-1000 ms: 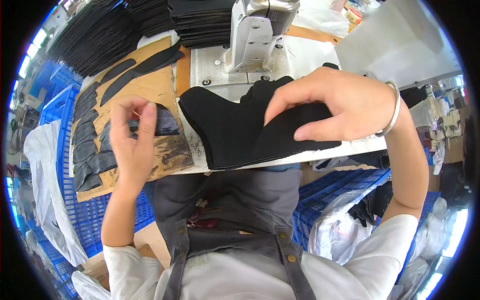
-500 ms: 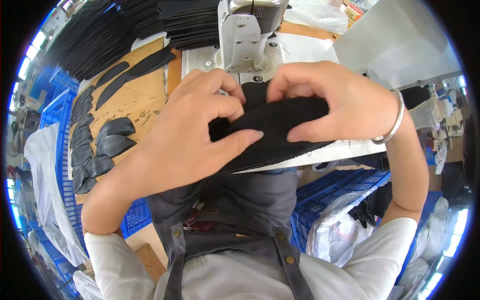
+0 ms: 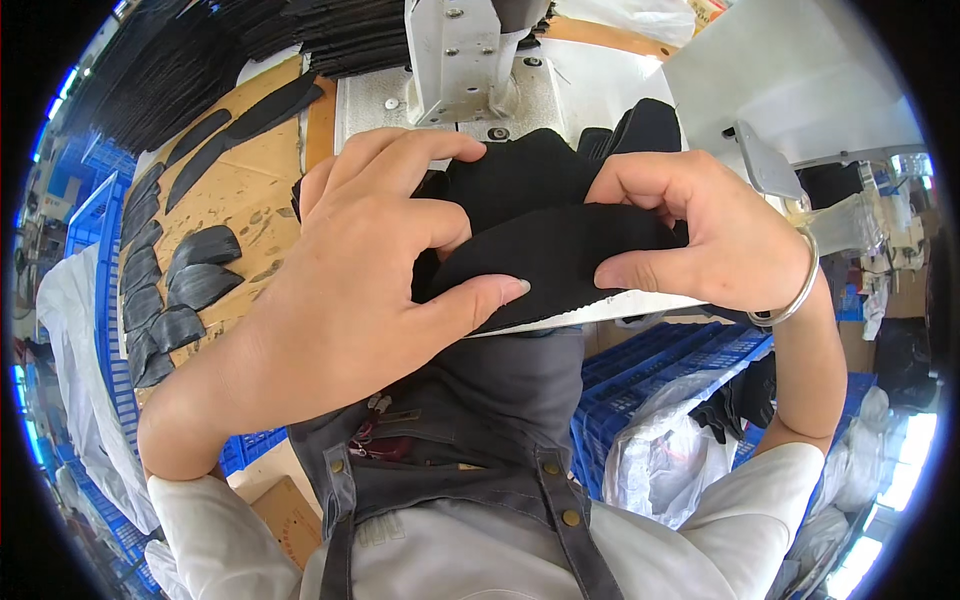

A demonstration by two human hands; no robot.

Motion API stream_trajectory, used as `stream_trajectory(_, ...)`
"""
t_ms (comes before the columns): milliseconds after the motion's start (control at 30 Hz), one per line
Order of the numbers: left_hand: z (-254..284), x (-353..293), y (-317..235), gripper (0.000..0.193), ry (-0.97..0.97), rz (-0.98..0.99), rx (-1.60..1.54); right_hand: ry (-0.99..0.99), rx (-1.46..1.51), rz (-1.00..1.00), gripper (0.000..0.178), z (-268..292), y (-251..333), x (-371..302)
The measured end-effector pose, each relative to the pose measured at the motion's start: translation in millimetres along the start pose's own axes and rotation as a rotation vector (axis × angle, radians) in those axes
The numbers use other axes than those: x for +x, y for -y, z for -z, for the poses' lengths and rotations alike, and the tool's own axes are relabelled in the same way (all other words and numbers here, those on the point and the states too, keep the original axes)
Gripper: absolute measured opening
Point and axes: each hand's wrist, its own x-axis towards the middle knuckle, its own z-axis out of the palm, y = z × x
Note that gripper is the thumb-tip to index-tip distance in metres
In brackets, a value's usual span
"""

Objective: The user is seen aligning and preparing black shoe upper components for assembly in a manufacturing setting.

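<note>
A black fabric piece [image 3: 550, 250] with curved edges is stretched between my two hands, its near edge folded up toward me. My left hand [image 3: 360, 260] pinches its left end, thumb on the near face and fingers behind. On the right end, my right hand [image 3: 710, 230] grips with the thumb in front and the fingertips hidden behind the fold. More black cloth shows beyond the fold, lying on the pale bed of a sewing machine [image 3: 455, 60]. The machine's needle area is out of sight.
On the left, a tan board [image 3: 260, 210] bears several dark cut pieces [image 3: 205, 285]. Stacks of black pieces [image 3: 160, 70] stand behind it. A blue crate [image 3: 650, 365] with a clear plastic bag [image 3: 665, 455] sits below right. A grey panel [image 3: 790, 80] rises at the far right.
The hands have moved a little apart, and more of the black fabric now shows beyond the fold and between them. The view has shifted slightly, so the machine appears farther left and higher.
</note>
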Motion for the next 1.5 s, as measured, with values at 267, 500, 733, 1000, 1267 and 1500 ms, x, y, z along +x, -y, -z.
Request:
stream_trajectory(267, -3.4, 0.3, -2.7, 0.03, 0.003, 0.029, 0.043, -0.065, -0.04, 0.03, 0.025, -5.8, -9.2, 0.2)
stream_trajectory(500, -3.9, 0.9, -3.1, 0.031, 0.015, 0.049, 0.055, -0.101, -0.149, 0.078, 0.026, -7.1, -7.3, -0.7)
stream_trajectory(733, -4.0, 1.3, -3.3, 0.031, 0.011, 0.041, 0.059, -0.122, -0.144, 0.096, 0.026, -9.9, -9.5, 0.2)
stream_trajectory(1000, -3.0, -0.7, -3.7, 0.031, 0.005, 0.043, 0.071, -0.139, -0.272, 0.143, 0.031, -13.0, -5.9, 4.5)
stream_trajectory(1267, 9.4, 0.5, 3.4, 0.03, 0.064, -0.053, 0.06, -0.109, -0.343, 0.104, 0.04, -12.8, -1.6, 9.4)
stream_trajectory(1500, 4.9, -3.1, 9.2, 0.03, 0.028, -0.099, 0.042, -0.116, -0.366, 0.045, 0.045, -14.4, 1.0, 9.1)
